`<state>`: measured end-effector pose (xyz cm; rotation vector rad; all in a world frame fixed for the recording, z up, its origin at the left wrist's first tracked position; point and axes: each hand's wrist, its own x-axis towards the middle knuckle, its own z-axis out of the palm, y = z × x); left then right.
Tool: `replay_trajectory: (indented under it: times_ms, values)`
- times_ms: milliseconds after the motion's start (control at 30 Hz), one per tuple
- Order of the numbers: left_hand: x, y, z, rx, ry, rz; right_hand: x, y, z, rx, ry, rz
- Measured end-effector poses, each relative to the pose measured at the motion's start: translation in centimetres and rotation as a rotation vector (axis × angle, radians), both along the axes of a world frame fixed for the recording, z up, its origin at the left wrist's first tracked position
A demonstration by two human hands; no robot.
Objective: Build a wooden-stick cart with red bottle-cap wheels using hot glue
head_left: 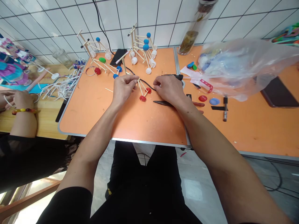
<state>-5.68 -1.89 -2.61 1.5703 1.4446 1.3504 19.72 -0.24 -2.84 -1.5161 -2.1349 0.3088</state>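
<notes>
My left hand (125, 88) is closed, thumb and fingertips pinching a small wooden-stick model. Below my fingertips, thin sticks run down to two red bottle caps (143, 98), and an upright stick with a crosspiece (122, 58) rises behind the hand. My right hand (169, 88) is curled just to the right, apart from the model. Its fingertips are pressed together, and whatever they may hold is too small or hidden to make out. Under the right wrist lie pliers with a dark pointed nose (161, 103) and reddish handles. A black tool (178, 77) is partly covered behind that hand.
Similar stick models with blue and white caps (146, 47) stand along the tiled wall. A black cable crosses the orange table (144, 124). Right are loose caps (214, 101), a clear plastic bag (233, 65) and a phone (280, 93). A person's hands (22, 101) are at left.
</notes>
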Motion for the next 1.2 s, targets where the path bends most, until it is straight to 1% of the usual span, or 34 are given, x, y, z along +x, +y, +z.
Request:
replay_trajectory:
  times_ms: [133,300,400,533,633,800,900,1033,1200]
  values:
    - [0.1,-0.1,0.2,0.002,-0.014,0.0,-0.6,-0.5,0.2,0.007,-0.114,-0.033]
    - [0.3,-0.3,0.4,-0.004,-0.019,0.014,-0.8,-0.6,0.3,-0.01,-0.112,-0.033]
    - [0.2,-0.2,0.3,0.005,-0.023,0.008,-0.8,-0.7,0.6,-0.024,-0.149,-0.035]
    - [0.0,0.0,0.0,0.022,-0.028,-0.016,-1.1,-1.0,1.3,-0.071,-0.237,-0.08]
    - [-0.1,0.1,-0.2,0.032,-0.047,-0.027,-1.1,-1.0,1.4,-0.075,-0.276,-0.102]
    - [-0.3,0.4,-0.5,0.041,-0.046,-0.037,-1.0,-0.7,1.1,-0.083,-0.267,-0.144]
    - [-0.5,0.5,-0.8,0.048,-0.029,-0.043,-1.0,-0.8,1.4,-0.094,-0.277,-0.17]
    - [-0.5,0.5,-0.9,0.051,-0.022,-0.05,-1.0,-0.9,1.6,-0.092,-0.284,-0.172]
    - [-0.5,0.5,-0.8,0.053,-0.042,-0.053,-0.8,-0.6,0.8,-0.032,-0.209,-0.163]
